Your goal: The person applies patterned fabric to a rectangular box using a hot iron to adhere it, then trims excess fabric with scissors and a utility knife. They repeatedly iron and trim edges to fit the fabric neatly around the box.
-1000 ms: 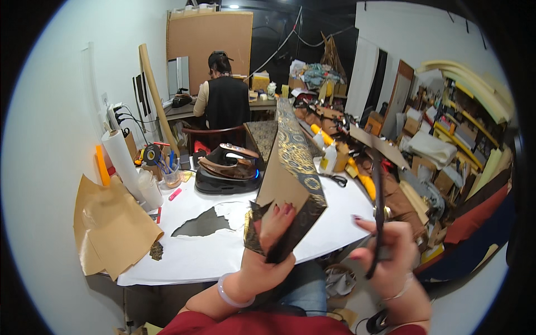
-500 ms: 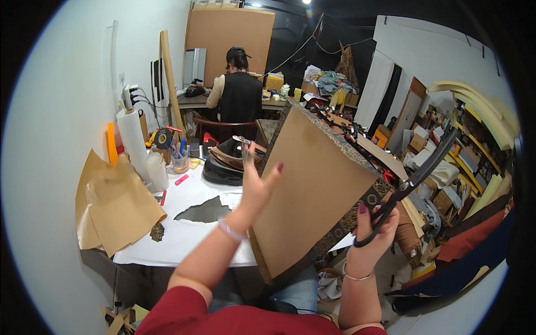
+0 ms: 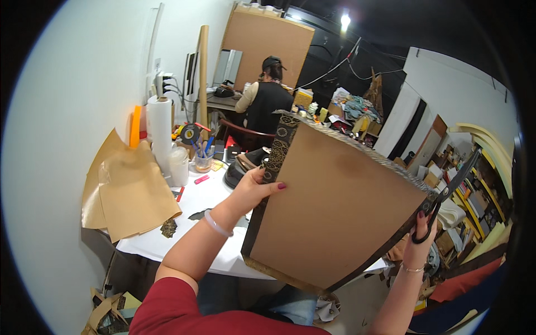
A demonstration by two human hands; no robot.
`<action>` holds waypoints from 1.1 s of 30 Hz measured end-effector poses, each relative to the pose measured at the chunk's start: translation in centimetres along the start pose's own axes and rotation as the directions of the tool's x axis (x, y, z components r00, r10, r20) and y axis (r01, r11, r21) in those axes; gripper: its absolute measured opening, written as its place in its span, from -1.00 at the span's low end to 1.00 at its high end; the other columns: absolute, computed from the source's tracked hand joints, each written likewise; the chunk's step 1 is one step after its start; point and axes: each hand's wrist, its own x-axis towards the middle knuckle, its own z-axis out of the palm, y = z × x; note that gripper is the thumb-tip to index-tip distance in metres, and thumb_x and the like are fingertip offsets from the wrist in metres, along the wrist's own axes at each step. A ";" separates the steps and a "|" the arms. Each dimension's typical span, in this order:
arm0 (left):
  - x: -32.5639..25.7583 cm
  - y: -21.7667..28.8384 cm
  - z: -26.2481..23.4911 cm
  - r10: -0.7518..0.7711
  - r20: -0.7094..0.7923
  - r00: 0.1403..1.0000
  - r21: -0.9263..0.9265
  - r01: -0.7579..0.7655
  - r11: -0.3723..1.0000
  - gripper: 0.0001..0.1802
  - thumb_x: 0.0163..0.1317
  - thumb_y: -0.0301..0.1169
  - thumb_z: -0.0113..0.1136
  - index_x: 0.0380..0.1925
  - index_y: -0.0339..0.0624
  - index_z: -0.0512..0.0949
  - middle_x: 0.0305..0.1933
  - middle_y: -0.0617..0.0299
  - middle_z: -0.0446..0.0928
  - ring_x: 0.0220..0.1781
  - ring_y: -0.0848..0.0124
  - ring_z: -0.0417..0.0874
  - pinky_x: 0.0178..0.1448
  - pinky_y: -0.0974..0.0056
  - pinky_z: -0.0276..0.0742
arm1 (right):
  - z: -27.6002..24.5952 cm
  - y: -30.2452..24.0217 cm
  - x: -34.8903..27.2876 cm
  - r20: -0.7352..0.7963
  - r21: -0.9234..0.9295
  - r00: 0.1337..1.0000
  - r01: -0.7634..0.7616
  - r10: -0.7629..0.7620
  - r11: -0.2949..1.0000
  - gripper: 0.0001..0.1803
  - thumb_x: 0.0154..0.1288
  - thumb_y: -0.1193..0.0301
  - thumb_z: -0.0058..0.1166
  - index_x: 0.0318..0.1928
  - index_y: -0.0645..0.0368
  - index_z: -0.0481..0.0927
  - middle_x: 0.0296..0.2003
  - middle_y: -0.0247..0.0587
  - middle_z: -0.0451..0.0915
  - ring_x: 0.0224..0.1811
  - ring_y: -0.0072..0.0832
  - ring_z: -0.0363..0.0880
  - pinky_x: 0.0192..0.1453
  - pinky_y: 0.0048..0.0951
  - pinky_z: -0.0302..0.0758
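Holding up the flat brown board (image 3: 346,201) is being done with the left hand (image 3: 251,192), just right of the middle of the frame. The board's left edge is being pinched by that hand, with the thumb in front; the other fingers are partly being hidden. The scissors (image 3: 444,195) are being gripped by the right hand (image 3: 421,243), at the right of the frame, with fingers curled about the black handle. The blades are being pointed up and look pressed together, so no cut is being made. Whether the board's right corner is also being touched by that hand cannot be told.

Black and gold patterned cloth (image 3: 282,139) is being shown folded over the board's left edge, and dark strips are being shown along its lower and right edges. From this, those sides are being judged as mostly done. Along the top edge a rough, frayed fringe is being shown, so tidying there is being judged as left to do. How the cloth is being kept down cannot be told.

A small scrap of patterned cloth (image 3: 168,228) is being held up by the white-topped table (image 3: 148,245), left of the middle of the frame, so some trimming seems done. The black iron (image 3: 240,170) is not being touched.
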 end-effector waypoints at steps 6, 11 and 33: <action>-6.4 2.4 5.8 0.221 -0.132 0.966 0.184 -0.195 0.963 -0.52 0.36 -0.55 0.38 0.26 -0.29 0.54 0.09 0.21 0.72 0.06 0.52 0.70 0.16 0.34 0.61 | 3.4 4.4 6.0 0.027 0.061 0.991 -0.133 0.131 0.989 -0.79 0.47 0.31 0.30 -0.09 0.01 0.51 -0.42 -0.57 0.43 -0.48 -0.76 0.32 -0.40 -0.63 0.26; -8.3 1.2 8.6 0.263 -0.268 0.927 0.133 -0.235 0.963 -0.13 0.38 -0.53 0.36 0.58 -0.21 0.09 0.06 0.13 0.74 0.00 0.52 0.73 0.13 0.35 0.60 | 7.3 9.8 8.6 0.104 0.125 0.957 -0.284 0.272 0.951 -0.76 0.48 0.24 0.30 -0.08 0.07 0.55 -0.44 -0.51 0.48 -0.46 -0.70 0.42 -0.38 -0.61 0.35; -9.7 -5.0 11.7 0.535 0.233 0.812 0.412 -0.581 0.702 0.12 0.31 -0.82 -0.05 0.64 -0.03 -0.51 0.61 -0.34 0.14 0.61 -0.06 0.30 0.43 0.18 0.40 | 8.1 10.7 5.2 0.022 -0.058 0.974 -0.224 0.226 0.973 -0.61 0.52 0.19 0.24 0.00 0.21 0.40 -0.14 -0.09 0.79 -0.62 -0.72 0.41 -0.56 -0.62 0.35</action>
